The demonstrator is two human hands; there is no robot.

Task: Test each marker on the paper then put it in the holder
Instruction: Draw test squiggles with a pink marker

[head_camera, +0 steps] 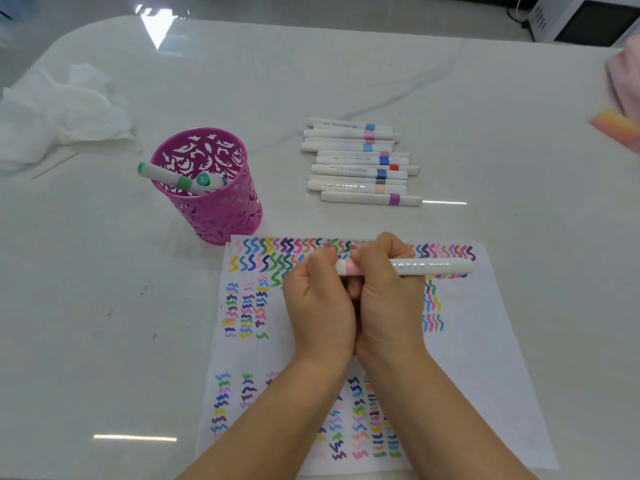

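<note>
Gripping one white marker (433,266) between them, both hands sit close together over the upper part of the paper (485,341), which lies on the pale surface (346,81) and is covered with rows and columns of coloured squiggles. The left hand (320,299) has its fingers (322,259) curled round the marker's left end, hiding it, so whether the cap is on cannot be told. The right hand (384,292) is clamped round the barrel just right of a pink band, and the rest of the barrel sticks out level to the right. The magenta cut-out holder (221,209) stands upright just beyond the paper's far left corner. It holds two markers. A green-banded marker (162,174) leans over the left rim with its green end outside. A teal-capped marker (207,181) rests beside it within the rim. Farther back on the right, well apart from the holder, a pile of markers (360,161) lies on the surface, all pointing sideways, with bands of blue, pink, purple, red, green and peach. Crumpled white tissue (59,109) sits at the far left, a pink cloth (623,77) at the right edge, and a white microwave (588,19) beyond the surface.
</note>
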